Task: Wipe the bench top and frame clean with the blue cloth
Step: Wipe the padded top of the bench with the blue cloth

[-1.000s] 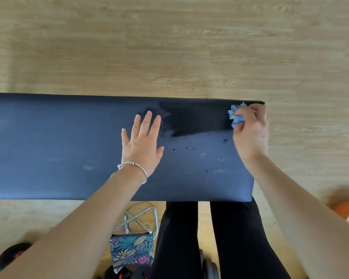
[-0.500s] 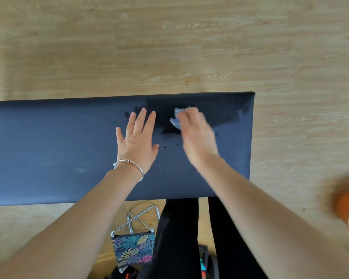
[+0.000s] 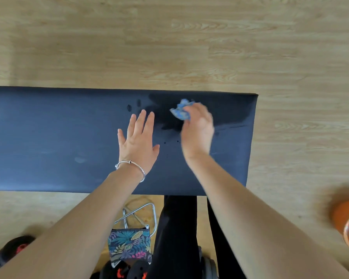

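Legs point(image 3: 177, 234): in black, at the bottom centre of the frame, running up to the near edge of the bench.
Patterned pouch point(image 3: 129, 246): leaf-print fabric on a bent metal frame, just left of the legs at the bottom of the frame.
Orange object point(image 3: 346, 216): blurred, at the lower right edge; what it is cannot be told.
Bench top point(image 3: 48, 137): a dark padded slab across the middle of the frame, running from the left edge to a squared end right of centre.
Bracelet point(image 3: 132, 168): a thin silver band around the left wrist, above the bench's near half.
Left hand point(image 3: 138, 141): flat on the bench top near its middle, palm down, fingers straight and slightly spread, pointing to the top of the frame, holding nothing.
Droplets point(image 3: 170, 142): small dark spots on the pad between the two hands.
Right hand point(image 3: 197, 129): right of the left hand and apart from it, motion-blurred, fingers curled round the cloth.
Blue cloth point(image 3: 181, 111): bunched up, sticking out at the upper left of the right hand's fingers, on the far half of the pad; contact with the pad is not clear through the blur.
Wet patch point(image 3: 226, 113): a darker smear around the cloth, reaching toward the bench's right end.
Floor point(image 3: 169, 47): pale wood planks filling the upper part of the frame beyond the bench.
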